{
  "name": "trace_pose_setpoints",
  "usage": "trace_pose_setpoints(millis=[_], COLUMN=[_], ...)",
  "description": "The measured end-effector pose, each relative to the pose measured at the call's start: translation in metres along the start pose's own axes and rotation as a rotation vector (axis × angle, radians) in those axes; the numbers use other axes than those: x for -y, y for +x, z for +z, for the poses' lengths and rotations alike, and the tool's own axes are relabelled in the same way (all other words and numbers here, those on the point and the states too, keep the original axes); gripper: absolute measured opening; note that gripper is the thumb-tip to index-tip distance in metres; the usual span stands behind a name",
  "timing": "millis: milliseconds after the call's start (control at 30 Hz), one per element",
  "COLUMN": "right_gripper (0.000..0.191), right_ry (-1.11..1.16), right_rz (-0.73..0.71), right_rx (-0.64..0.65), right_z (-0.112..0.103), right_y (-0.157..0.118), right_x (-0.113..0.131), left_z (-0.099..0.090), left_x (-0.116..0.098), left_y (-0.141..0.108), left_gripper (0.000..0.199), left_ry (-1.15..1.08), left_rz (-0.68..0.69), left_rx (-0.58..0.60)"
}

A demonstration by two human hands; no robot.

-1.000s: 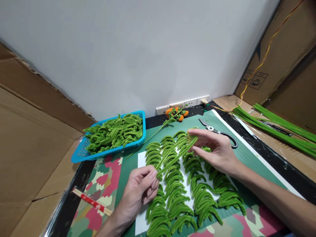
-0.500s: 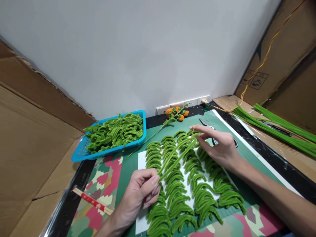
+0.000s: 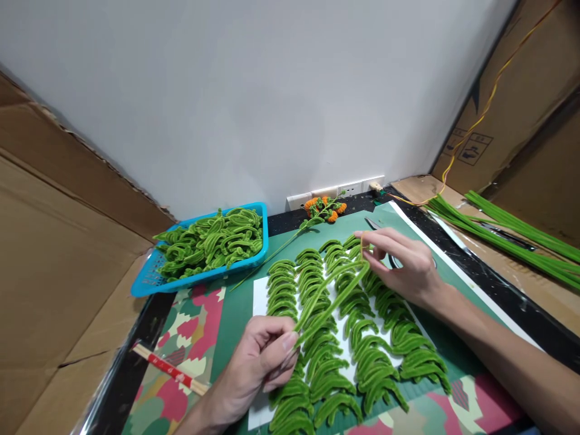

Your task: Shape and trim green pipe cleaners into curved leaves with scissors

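My left hand pinches one end of a looped bundle of green fuzzy stems, held slanting above the mat. At the bundle's upper right end is my right hand, its thumb and forefinger closed on a thin orange band. Below lie several columns of curved green fuzzy pieces on a white sheet over a green mat. Scissors lie partly hidden behind my right hand.
A blue basket of green pieces stands at the back left. An orange-flowered stem lies beside it. Chopsticks rest at the left; long green stems lie right, near cardboard. Power sockets line the wall.
Both hands have moved slightly to the right. The bundle's upper end is lower and its loop looks wider, while the orange band appears more upright at my right fingertips.
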State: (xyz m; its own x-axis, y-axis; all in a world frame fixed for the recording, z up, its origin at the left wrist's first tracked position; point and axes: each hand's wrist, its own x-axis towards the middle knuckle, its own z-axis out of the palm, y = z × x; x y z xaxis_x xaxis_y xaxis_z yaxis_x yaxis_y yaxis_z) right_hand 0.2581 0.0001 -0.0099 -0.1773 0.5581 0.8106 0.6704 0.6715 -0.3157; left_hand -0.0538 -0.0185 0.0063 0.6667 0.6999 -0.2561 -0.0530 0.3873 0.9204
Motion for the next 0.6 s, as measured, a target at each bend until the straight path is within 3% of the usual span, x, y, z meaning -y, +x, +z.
trace_pose_setpoints(millis=[133,333,600], right_gripper=[0.054,0.036,0.029], right_ry=[0.050,-0.069,-0.375], right_rz=[-0.107,0.035,0.028], right_rx=[0.084,-0.026,0.011], right_z=[0.003,-0.002,-0.006], right_y=[-0.002,0.000,0.001], right_x=[0.003,-0.006,-0.016], left_z=[-0.006,-0.003,-0.003], left_x=[0.007,0.004,0.005], left_y=[0.000,-0.003,-0.008], left_gripper=[0.049,0.051,0.047], left_ry=[0.025,0.021,0.032], left_rz=[-0.018,-0.044,-0.062], left_rx=[0.039,0.063,0.133])
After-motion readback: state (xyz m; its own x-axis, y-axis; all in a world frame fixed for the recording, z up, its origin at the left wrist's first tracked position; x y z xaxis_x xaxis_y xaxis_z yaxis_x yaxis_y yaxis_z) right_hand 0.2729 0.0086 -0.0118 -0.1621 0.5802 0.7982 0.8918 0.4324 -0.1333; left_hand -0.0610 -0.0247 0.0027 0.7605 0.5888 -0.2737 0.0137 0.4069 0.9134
